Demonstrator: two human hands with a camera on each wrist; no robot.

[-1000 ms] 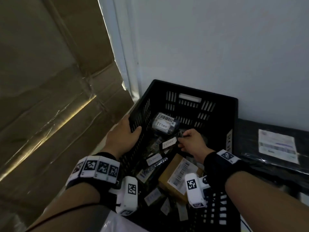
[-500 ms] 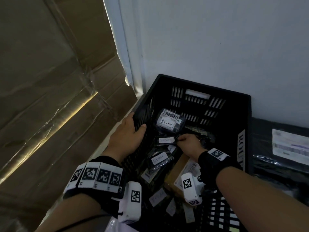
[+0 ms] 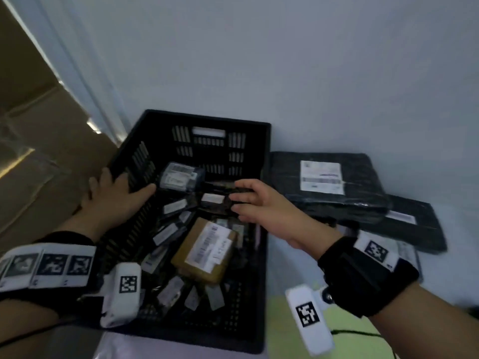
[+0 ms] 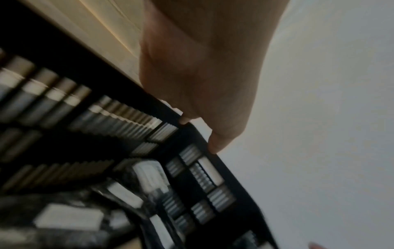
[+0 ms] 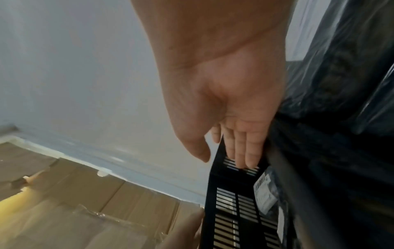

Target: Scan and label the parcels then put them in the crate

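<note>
A black slatted crate (image 3: 204, 117) stands against the wall and holds several small black parcels with white labels (image 3: 212, 198), a wrapped parcel with a barcode (image 3: 178, 177) and a brown box (image 3: 204, 250). My left hand (image 3: 121, 193) grips the crate's left rim; in the left wrist view the left hand (image 4: 202, 101) curls over the rim of the crate (image 4: 234, 176). My right hand (image 3: 241, 198) hovers over the crate's right side, fingers straight and empty. The right wrist view shows the right hand (image 5: 234, 134) open beside the wall of the crate (image 5: 224, 210).
Two large black mailer bags (image 3: 324, 182) (image 3: 414, 224) with white labels lie stacked right of the crate, against the white wall (image 3: 285, 60). Taped cardboard boxes (image 3: 39, 151) rise on the left. A pale green surface (image 3: 285, 332) shows at the front.
My right hand let go of a small labelled black parcel inside the crate and lifted up and to the right, now open. The left hand stayed on the rim. The view swung right.
</note>
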